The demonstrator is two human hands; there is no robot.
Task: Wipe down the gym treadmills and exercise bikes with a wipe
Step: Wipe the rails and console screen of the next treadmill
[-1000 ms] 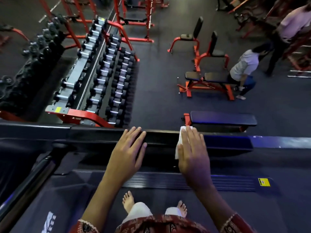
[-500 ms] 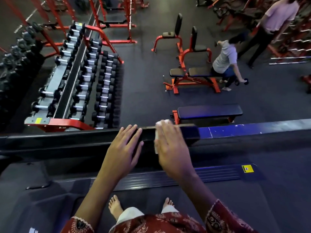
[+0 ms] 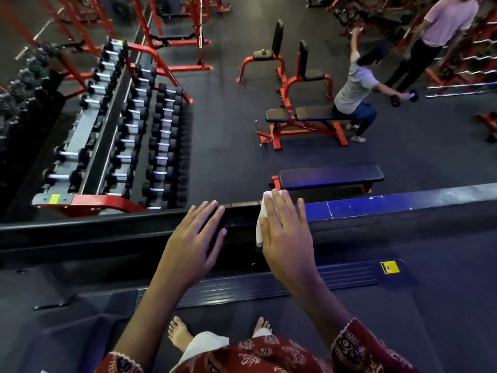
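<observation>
I stand barefoot on a dark treadmill whose front console bar (image 3: 107, 232) runs across the view. My right hand (image 3: 286, 238) lies flat with straight fingers on a white wipe (image 3: 261, 222), pressing it against the bar's top. Only the wipe's left edge shows beside the hand. My left hand (image 3: 195, 240) rests flat on the bar just to the left, fingers spread, holding nothing. The grooved front cover (image 3: 242, 286) of the treadmill deck lies below both hands.
Beyond the bar, a lower gym floor holds a dumbbell rack (image 3: 121, 130) at left, a flat bench (image 3: 330, 175) near the rail, and red benches (image 3: 301, 114). A seated person (image 3: 355, 90) lifts dumbbells, and another person (image 3: 435, 28) stands at top right. A yellow label (image 3: 389, 266) marks the deck.
My right hand slid the wipe left along the bar, closer to my left hand, then stayed about there. The view shifted left and tilted. The seated person raised their arms.
</observation>
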